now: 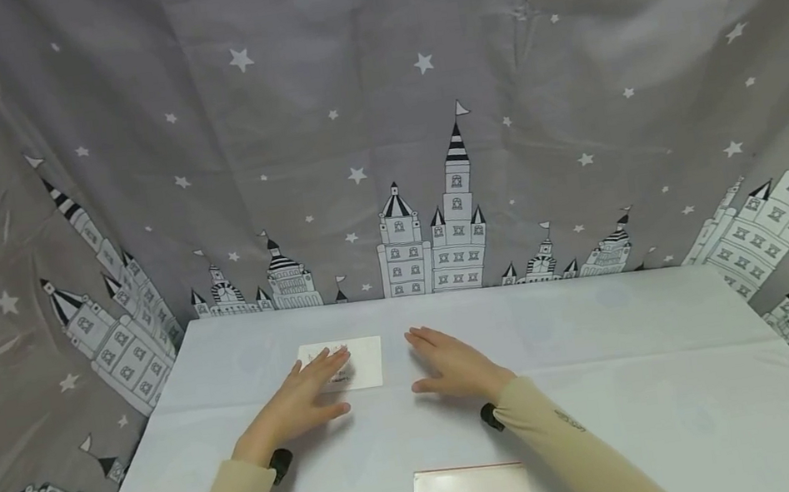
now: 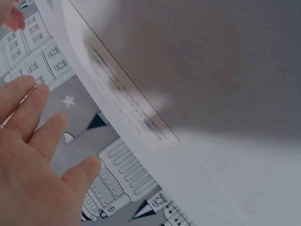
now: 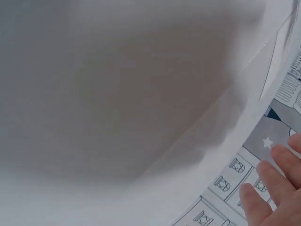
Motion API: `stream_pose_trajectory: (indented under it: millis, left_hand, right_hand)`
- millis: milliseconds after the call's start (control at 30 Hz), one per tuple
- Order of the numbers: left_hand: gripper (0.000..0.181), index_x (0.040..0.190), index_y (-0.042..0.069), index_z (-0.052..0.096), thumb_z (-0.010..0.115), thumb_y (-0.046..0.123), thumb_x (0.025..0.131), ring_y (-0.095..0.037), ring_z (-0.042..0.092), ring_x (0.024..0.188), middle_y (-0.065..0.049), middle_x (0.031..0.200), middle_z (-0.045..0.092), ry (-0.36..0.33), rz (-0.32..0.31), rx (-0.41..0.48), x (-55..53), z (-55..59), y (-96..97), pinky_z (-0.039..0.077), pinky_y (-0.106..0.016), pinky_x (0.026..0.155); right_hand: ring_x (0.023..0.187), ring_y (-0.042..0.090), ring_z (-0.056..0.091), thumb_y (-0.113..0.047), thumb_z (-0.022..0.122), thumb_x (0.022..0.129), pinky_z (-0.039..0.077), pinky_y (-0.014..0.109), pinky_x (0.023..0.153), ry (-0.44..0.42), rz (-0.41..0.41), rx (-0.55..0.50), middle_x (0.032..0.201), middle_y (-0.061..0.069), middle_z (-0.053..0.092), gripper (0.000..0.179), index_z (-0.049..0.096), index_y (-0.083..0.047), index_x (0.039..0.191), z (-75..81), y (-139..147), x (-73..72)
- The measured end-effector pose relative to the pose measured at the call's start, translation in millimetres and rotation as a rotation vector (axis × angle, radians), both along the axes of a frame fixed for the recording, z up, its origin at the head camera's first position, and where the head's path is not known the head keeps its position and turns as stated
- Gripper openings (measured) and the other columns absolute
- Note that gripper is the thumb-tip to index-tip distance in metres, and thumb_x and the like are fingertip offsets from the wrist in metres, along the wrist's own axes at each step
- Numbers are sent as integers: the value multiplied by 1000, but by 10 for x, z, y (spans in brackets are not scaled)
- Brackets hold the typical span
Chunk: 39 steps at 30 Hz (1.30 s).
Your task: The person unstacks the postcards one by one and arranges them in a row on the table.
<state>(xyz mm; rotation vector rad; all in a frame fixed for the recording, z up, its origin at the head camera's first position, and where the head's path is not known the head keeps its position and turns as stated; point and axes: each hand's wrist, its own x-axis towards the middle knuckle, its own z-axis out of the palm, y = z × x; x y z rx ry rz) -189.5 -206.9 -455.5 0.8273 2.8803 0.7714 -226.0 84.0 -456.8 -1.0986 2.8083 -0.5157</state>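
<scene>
1. Nearest, on the white worktop [image 1: 674, 400], lies a pale booklet [image 1: 436, 486] with reddish printed characters, cut off by the head view's lower edge; take it as the clock's centre, twelve pointing away from the person.
2. At twelve o'clock is the right hand [image 1: 459, 367], fingers extended, thumb spread wide, holding nothing; its palm faces inward.
3. At ten o'clock is the left hand [image 1: 301, 398], likewise spread and holding nothing; its fingers overlap the white card [image 1: 368, 359] at eleven; contact cannot be told.
4. Farthest, beyond the worktop, hangs a grey castle-and-star curtain [image 1: 482, 7].
</scene>
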Motion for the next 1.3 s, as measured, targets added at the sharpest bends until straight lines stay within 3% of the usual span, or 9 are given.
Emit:
stream_pose_trajectory:
  millis: [633, 1300]
  left_hand:
    - [73, 145, 5, 41, 71, 35, 85, -39, 27, 137, -13, 149, 37, 75, 9, -42, 206, -38, 251, 12, -64, 109]
    - [72, 143, 7, 44, 71, 37, 84, -37, 26, 139, -10, 152, 34, 122, -23, -40, 436, -7, 432, 12, -64, 109]
  right_hand:
    - [136, 36, 32, -37, 70, 86, 28, 46, 111, 77, -10, -58, 148, 21, 35, 80, 34, 4, 145, 56, 595, 291]
    - [137, 39, 27, -42, 70, 84, 25, 51, 111, 180, -39, -25, 149, 21, 33, 82, 36, 4, 144, 57, 1072, 617]
